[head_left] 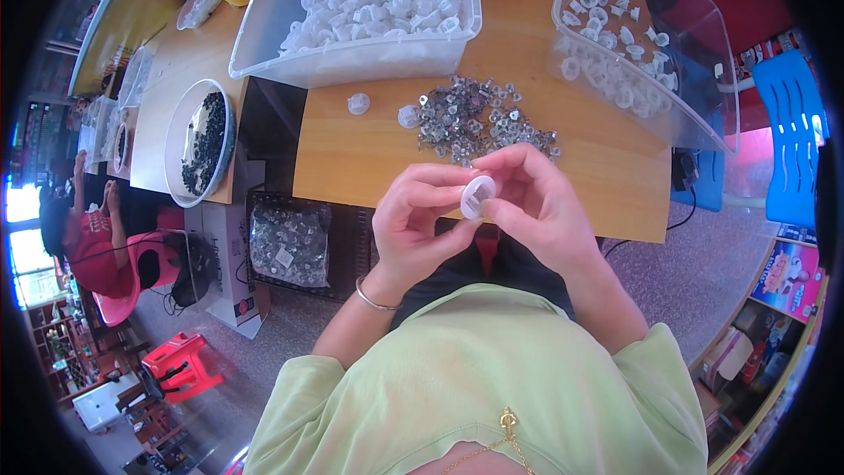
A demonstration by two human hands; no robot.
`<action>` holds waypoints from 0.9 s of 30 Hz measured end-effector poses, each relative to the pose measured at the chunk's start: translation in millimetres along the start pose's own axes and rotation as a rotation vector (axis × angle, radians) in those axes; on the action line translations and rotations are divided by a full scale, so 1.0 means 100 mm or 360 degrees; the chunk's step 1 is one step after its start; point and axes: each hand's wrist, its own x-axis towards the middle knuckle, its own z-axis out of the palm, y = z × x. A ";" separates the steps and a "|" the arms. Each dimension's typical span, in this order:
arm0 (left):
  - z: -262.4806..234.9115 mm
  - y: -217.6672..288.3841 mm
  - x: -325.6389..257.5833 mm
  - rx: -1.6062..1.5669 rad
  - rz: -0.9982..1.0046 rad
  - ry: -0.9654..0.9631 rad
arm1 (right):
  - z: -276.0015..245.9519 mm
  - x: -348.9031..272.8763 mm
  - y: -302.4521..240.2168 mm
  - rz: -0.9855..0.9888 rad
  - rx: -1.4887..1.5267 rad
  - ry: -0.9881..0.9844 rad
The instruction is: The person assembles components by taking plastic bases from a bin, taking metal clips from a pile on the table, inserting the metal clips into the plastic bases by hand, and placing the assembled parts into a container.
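A small round white plastic part (476, 197), hollow on the side that shows, is held between both hands over the table's near edge. My left hand (420, 222) is closed on its left side, thumb and fingers pinching the rim. From the right, my right hand (538, 202) is closed too, its thumb pressed at the part's opening. Whether a smaller piece sits under that thumb I cannot make out. Just beyond my fingers lies a loose pile of small shiny metal clips (470, 114). Two more white parts, one at the pile's left edge (410, 116) and another farther left (358, 104), rest on the wood.
A translucent bin (352, 62) heaped with white parts stands at the back. Fewer parts lie in the clear bin (694, 119) at right. Left are a white bowl (178, 145) of black pieces and a bag of metal pieces (288, 242) below. A person (97, 237) sits far left.
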 end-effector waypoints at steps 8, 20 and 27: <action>0.02 -0.03 -0.01 0.0167 0.0046 0.0053 | 0.01 0.00 -0.01 -0.0010 -0.0094 0.0055; 0.02 0.00 -0.01 0.0377 0.0108 0.0102 | -0.01 0.01 -0.03 0.0032 -0.0022 0.0019; 0.00 0.01 0.04 0.0686 0.0341 0.0015 | 0.00 0.00 -0.05 0.0073 -0.0016 0.0040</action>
